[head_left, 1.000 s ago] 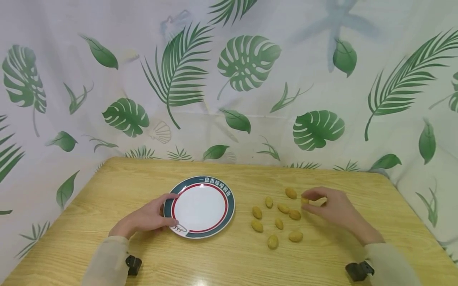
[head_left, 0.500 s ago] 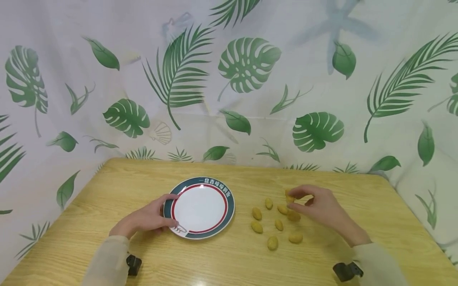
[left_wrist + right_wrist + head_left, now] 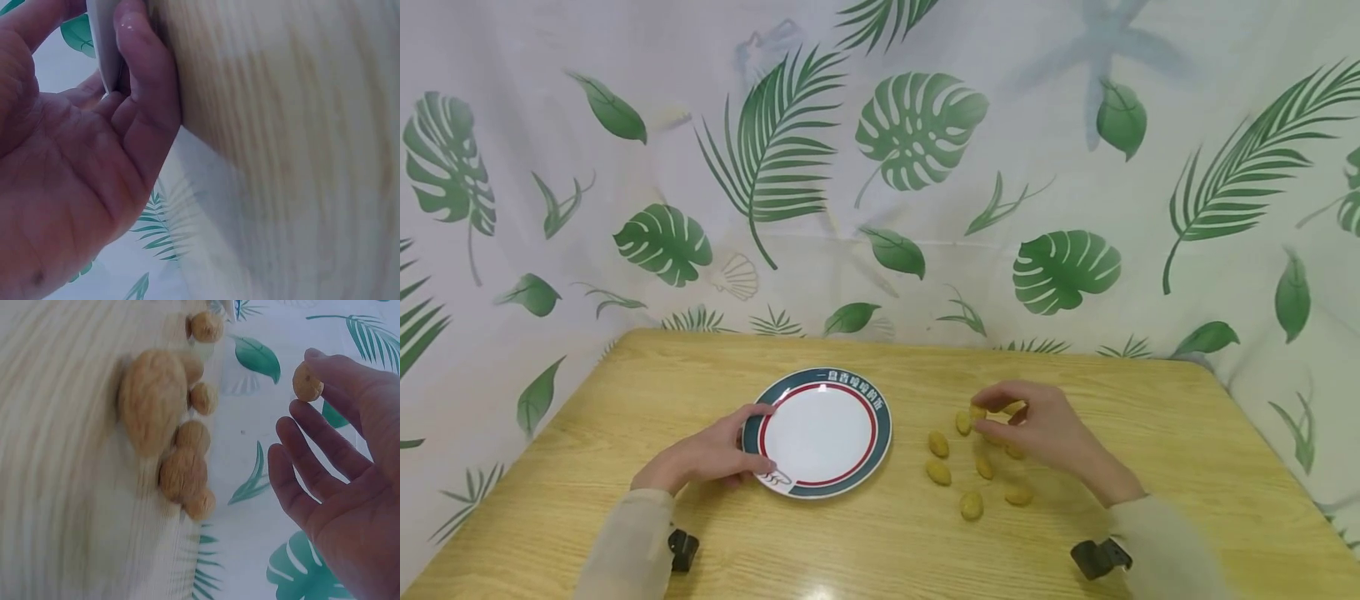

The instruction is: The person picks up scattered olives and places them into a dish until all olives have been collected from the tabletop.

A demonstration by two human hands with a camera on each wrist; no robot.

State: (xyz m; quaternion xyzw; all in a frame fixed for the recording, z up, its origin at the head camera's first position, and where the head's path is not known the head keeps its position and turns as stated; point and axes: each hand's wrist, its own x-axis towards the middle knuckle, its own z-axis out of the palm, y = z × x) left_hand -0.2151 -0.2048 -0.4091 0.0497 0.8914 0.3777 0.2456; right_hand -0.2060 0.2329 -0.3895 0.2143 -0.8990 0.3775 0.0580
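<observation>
A white plate (image 3: 823, 435) with a dark blue rim and a red ring lies on the table. My left hand (image 3: 709, 454) grips its left edge; in the left wrist view, fingers curl at the plate's edge (image 3: 105, 44). To the plate's right, my right hand (image 3: 1041, 429) pinches a small wrinkled yellow-brown oval piece (image 3: 308, 382) between thumb and index finger, held above the table. Its other fingers are spread in the right wrist view. Several similar oval pieces (image 3: 938, 472) lie scattered below and left of this hand; some are partly hidden behind it.
The wooden table (image 3: 880, 550) reaches back to a white curtain (image 3: 820, 275) printed with green leaves. Small black cameras (image 3: 1101, 557) sit at both wrists. A large oval piece (image 3: 152, 400) appears near the right wrist camera.
My right hand has moved left across the scattered pieces toward the plate, carrying the pinched oval piece. The left hand and plate have stayed in place.
</observation>
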